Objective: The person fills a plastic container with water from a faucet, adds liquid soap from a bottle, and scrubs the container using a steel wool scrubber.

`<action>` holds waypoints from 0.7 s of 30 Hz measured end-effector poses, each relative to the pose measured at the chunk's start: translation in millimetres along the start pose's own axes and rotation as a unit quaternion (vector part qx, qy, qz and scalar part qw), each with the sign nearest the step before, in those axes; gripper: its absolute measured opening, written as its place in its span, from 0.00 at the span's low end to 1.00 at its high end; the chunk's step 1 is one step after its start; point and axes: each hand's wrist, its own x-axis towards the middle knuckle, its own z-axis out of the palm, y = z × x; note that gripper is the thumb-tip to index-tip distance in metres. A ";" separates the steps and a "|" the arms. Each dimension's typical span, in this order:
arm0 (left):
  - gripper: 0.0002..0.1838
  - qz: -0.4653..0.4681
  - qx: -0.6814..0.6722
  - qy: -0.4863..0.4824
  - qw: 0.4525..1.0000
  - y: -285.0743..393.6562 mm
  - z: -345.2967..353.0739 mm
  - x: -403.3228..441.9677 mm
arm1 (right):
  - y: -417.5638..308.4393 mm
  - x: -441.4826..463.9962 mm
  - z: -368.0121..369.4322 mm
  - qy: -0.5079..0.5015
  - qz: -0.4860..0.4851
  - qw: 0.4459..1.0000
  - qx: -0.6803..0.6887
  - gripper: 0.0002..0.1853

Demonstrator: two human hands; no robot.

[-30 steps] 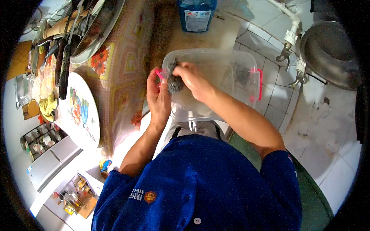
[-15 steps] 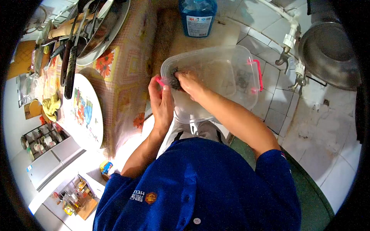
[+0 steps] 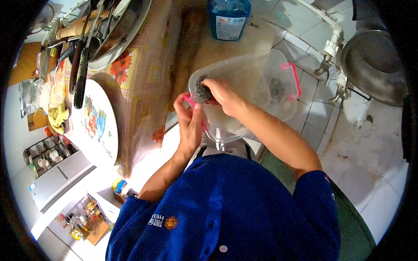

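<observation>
In front of my body a clear plastic storage box [image 3: 244,65] with pink clip handles is held tilted. My left hand [image 3: 190,126] grips its near-left end by the pink handle [image 3: 190,101], thumb and fingers closed around it. Inside the box, my right hand [image 3: 223,98] is closed on a grey steel wool scrubber [image 3: 201,90], which presses against the inner wall at the left end. The second pink handle [image 3: 297,80] is on the far right end. A dark patch shows through the box's right part; I cannot tell what it is.
A blue bottle of liquid [image 3: 229,21] stands behind the box. To the left, a cloth-covered table [image 3: 146,82] bears a pan with utensils and a round patterned plate [image 3: 96,124]. At right are taps [image 3: 324,67] and a dark wok [image 3: 375,65] by the tiled wall.
The box and both hands have shifted slightly right, and the box is tilted more. My right hand has turned, showing more of the scrubber along the end wall.
</observation>
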 end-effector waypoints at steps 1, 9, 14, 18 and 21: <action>0.22 0.010 0.027 0.012 1.000 -2.6 -0.3 -0.1 | -0.3 -0.9 -1.8 -0.022 -0.014 0.998 -0.051 0.15; 0.18 0.031 0.074 -0.001 0.997 2.6 -7.0 -9.2 | 31.6 37.3 -16.7 0.036 0.071 0.975 -0.209 0.15; 0.16 0.014 0.127 -0.013 0.992 6.7 -19.6 -8.9 | 11.7 0.7 -6.2 -0.075 0.047 0.994 -0.069 0.10; 0.16 -0.023 0.108 -0.005 0.994 13.7 -13.1 -16.3 | 32.9 23.9 -1.4 0.083 0.061 0.978 -0.181 0.13; 0.14 -0.035 0.133 -0.004 0.991 18.1 -23.9 -11.9 | 19.1 8.6 7.1 0.045 0.112 0.990 -0.075 0.12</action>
